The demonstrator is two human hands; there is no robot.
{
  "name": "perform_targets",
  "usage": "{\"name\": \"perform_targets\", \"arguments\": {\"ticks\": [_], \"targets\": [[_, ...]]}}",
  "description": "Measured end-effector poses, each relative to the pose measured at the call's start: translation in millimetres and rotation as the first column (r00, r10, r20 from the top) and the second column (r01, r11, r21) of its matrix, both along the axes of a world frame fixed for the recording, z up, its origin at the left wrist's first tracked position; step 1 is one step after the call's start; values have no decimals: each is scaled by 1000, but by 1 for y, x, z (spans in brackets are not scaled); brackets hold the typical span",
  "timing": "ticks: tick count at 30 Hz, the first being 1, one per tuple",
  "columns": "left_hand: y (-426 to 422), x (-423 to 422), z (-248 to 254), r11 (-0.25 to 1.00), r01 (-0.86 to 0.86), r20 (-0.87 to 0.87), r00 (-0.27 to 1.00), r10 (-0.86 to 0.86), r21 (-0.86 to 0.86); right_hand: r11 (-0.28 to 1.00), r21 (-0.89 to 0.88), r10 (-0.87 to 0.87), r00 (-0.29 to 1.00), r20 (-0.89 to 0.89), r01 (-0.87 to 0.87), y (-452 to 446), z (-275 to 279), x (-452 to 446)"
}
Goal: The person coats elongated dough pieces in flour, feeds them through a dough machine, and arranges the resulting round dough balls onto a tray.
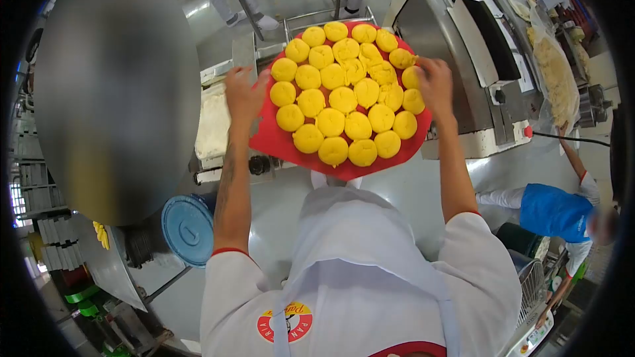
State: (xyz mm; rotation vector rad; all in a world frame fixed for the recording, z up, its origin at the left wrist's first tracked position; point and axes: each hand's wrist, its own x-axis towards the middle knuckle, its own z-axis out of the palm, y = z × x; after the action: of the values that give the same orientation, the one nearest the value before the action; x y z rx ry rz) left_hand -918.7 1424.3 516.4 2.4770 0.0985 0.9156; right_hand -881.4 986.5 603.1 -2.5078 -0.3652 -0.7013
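A red, roughly round sheet (278, 144) lies before me, covered with several flattened yellow dough pieces (342, 100) set close together. Some pieces near the upper right of the sheet overlap and look torn or folded. My left hand (245, 90) is beside the sheet's left edge, its fingers apart with nothing visible in them. At the right rim, the fingers of my right hand (435, 84) are pinched at a yellow dough piece (402, 59), whose edge is drawn out toward them. Part of the grip is hidden.
A grey metal machine (450, 59) stands close on the right. A large dark disc-shaped surface (119, 92) fills the left. Below it is a blue lidded bin (188, 231). A co-worker in a blue apron (554, 210) is at the right; other people's legs show at the top.
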Motion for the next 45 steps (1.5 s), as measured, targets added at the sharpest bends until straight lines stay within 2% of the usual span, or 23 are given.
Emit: {"name": "perform_targets", "arguments": {"ticks": [4,6,9,11,13,16,18,19,21,22,23,24,25,26,27,29,31,34,35,38,40,43,45], "targets": [[-50,69,4,981,151,-218,960,-175,-122,948,-39,317,947,49,-315,111,14,104],[-91,103,26,936,214,-221,934,-280,-281,961,-266,97,993,72,-75,123,16,192],[-87,91,29,837,194,-155,937,-312,-511,856,-494,-74,911,-406,-151,148,0,230],[-84,98,17,698,193,-35,954,-299,-689,911,-310,108,883,-457,-272,145,-8,232],[-74,111,-4,365,202,98,954,-282,-909,917,-108,295,835,-464,-384,137,-11,227],[-40,153,-14,70,171,152,964,-217,-983,914,364,260,948,-182,-180,137,-33,210],[-20,176,-6,-44,124,130,975,-178,-991,351,936,310,947,-87,-29,122,-15,204],[-10,186,0,-98,101,116,980,-159,-990,-58,997,302,953,-31,51,113,-5,200],[1,204,15,401,85,-18,969,-246,-912,-88,990,548,835,-45,111,87,5,188],[-10,221,24,811,171,-147,943,-299,-559,-96,988,624,780,-36,123,62,14,172],[-42,247,34,948,313,-238,919,-316,-52,-65,990,573,817,-65,124,70,33,145],[-56,262,15,867,475,-181,876,-448,150,2,991,496,860,-119,136,63,48,125],[-76,264,32,847,512,-449,796,-405,142,200,980,499,859,-117,18,52,66,114],[-89,256,53,838,523,-688,666,-290,153,521,847,207,978,-2,-109,25,88,107],[-100,243,66,832,520,-608,729,-315,193,790,607,-37,980,197,-92,3,111,104],[-109,235,79,834,529,-547,751,-371,160,803,500,-422,902,90,325,-49,180,102],[-117,231,84,835,550,-542,703,-460,5,865,459,-441,744,502,203,-128,179,166],[-137,234,100,825,509,-389,727,-565,-247,956,93,-272,960,-61,277,-191,150,214],[-143,239,106,785,491,-315,729,-608,-378,955,-65,-289,957,29,291,-193,135,220],[-251,219,194,666,603,6,743,-669,-438,883,422,298,941,-163,-206,-120,119,191],[-310,199,232,595,671,0,664,-748,-443,827,311,502,864,-30,-469,-88,149,151],[-304,191,228,700,554,-102,747,-657,-450,872,490,52,993,-106,7,-162,190,152],[-233,201,193,890,430,-195,870,-453,-151,885,464,-104,989,108,42,-229,182,164]]}}
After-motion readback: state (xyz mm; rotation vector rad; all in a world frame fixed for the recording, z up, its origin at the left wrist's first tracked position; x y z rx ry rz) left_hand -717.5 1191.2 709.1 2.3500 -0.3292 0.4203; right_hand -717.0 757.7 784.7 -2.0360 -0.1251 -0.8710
